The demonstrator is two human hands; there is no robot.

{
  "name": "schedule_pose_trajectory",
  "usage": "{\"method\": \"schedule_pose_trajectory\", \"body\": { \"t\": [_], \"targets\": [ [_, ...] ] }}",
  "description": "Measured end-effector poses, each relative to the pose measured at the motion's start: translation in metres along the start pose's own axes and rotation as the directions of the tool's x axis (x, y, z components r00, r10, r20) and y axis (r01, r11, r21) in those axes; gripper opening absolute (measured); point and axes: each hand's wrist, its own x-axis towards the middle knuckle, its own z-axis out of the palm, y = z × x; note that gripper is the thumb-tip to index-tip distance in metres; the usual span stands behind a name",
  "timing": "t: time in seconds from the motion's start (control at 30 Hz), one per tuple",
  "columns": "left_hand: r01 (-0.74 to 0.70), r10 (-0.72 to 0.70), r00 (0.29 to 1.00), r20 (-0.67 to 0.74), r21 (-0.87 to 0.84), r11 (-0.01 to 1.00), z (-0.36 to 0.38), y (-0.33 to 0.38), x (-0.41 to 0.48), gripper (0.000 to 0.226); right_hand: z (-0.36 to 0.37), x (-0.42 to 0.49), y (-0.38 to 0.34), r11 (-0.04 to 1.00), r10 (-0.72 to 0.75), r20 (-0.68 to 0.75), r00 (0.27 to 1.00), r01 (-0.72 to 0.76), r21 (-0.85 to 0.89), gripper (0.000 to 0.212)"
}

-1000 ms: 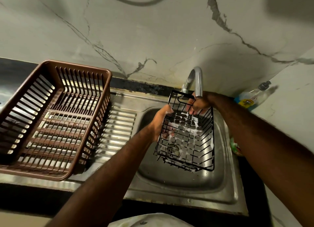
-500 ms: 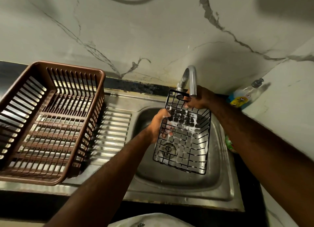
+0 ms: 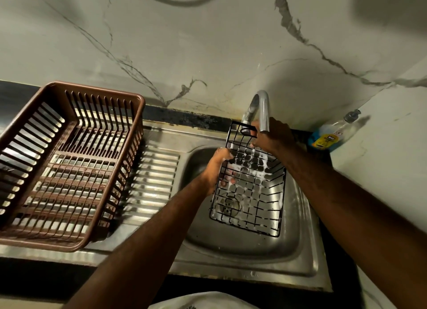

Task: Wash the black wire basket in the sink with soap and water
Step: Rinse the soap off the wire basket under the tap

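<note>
The black wire basket [image 3: 250,197] stands tilted in the steel sink [image 3: 300,246], white soap foam clinging to its wires. My left hand [image 3: 216,170] grips the basket's left rim, fingers curled in behind the mesh. At the basket's far top edge, under the curved metal tap [image 3: 262,110], my right hand [image 3: 271,137] grips the wires. The sink drain [image 3: 228,206] shows through the basket's mesh. No water stream is visible.
A brown plastic dish rack [image 3: 67,163] sits on the ribbed steel drainboard [image 3: 152,184] to the left. A clear soap bottle with a yellow label [image 3: 332,135] lies in the back right corner. Marble wall rises behind the sink.
The basket has shifted slightly up and back toward the tap, with both hands keeping their grip on it.
</note>
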Motion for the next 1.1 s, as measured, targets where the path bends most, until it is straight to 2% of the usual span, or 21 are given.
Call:
{"method": "schedule_pose_trajectory", "body": {
  "t": [0.1, 0.2, 0.27, 0.33, 0.43, 0.53, 0.6, 0.7, 0.87, 1.0, 1.1],
  "targets": [
    [0.014, -0.014, 0.999, 0.030, 0.003, 1.000, 0.001, -0.001, 0.001, 0.038, 0.005, 0.000, 0.006, 0.997, 0.078, -0.005, 0.997, -0.078, 0.009, 0.052],
    [0.039, -0.039, 0.998, 0.052, 0.005, 0.999, 0.001, -0.004, 0.001, 0.028, 0.005, -0.002, 0.008, 0.987, 0.121, 0.081, 0.989, -0.129, 0.095, 0.059],
    [0.034, -0.034, 0.997, 0.062, 0.001, 0.999, 0.001, -0.004, -0.001, 0.029, 0.007, 0.000, 0.010, 0.985, 0.087, 0.180, 0.980, -0.112, 0.131, 0.056],
    [0.025, -0.026, 0.999, 0.043, 0.029, 0.999, 0.001, -0.005, -0.001, 0.040, 0.009, 0.003, 0.014, 0.986, 0.027, 0.276, 0.961, -0.070, 0.148, 0.051],
    [-0.003, 0.004, 1.000, -0.016, 0.062, 0.998, 0.003, -0.005, -0.002, 0.046, 0.009, 0.001, 0.015, 0.966, -0.014, 0.347, 0.938, -0.076, 0.245, 0.044],
    [-0.007, 0.008, 1.000, -0.024, 0.031, 1.000, 0.003, -0.007, -0.003, 0.050, 0.005, -0.005, 0.006, 0.930, -0.087, 0.318, 0.944, -0.038, 0.366, 0.045],
    [0.015, -0.015, 1.000, -0.016, 0.009, 1.000, 0.001, -0.010, -0.003, 0.054, 0.008, -0.003, 0.004, 0.940, -0.062, 0.279, 0.958, -0.037, 0.338, 0.043],
    [0.078, -0.075, 0.995, 0.073, -0.042, 0.996, 0.002, -0.009, -0.007, 0.038, 0.011, -0.001, 0.006, 0.936, -0.080, 0.258, 0.963, -0.017, 0.353, 0.050],
    [0.099, -0.096, 0.994, 0.047, -0.049, 0.994, 0.001, -0.018, -0.007, 0.041, 0.000, -0.011, -0.001, 0.978, -0.091, 0.224, 0.970, 0.044, 0.206, 0.047],
    [0.131, -0.124, 0.990, 0.071, -0.110, 0.985, 0.009, -0.013, -0.003, 0.040, -0.001, -0.011, 0.003, 0.987, -0.038, 0.175, 0.984, 0.010, 0.158, 0.034],
    [0.117, -0.107, 0.989, 0.101, -0.107, 0.987, 0.013, -0.010, 0.005, 0.038, -0.007, -0.012, 0.007, 0.987, 0.032, 0.164, 0.986, -0.058, 0.153, 0.037]
  ]
}}
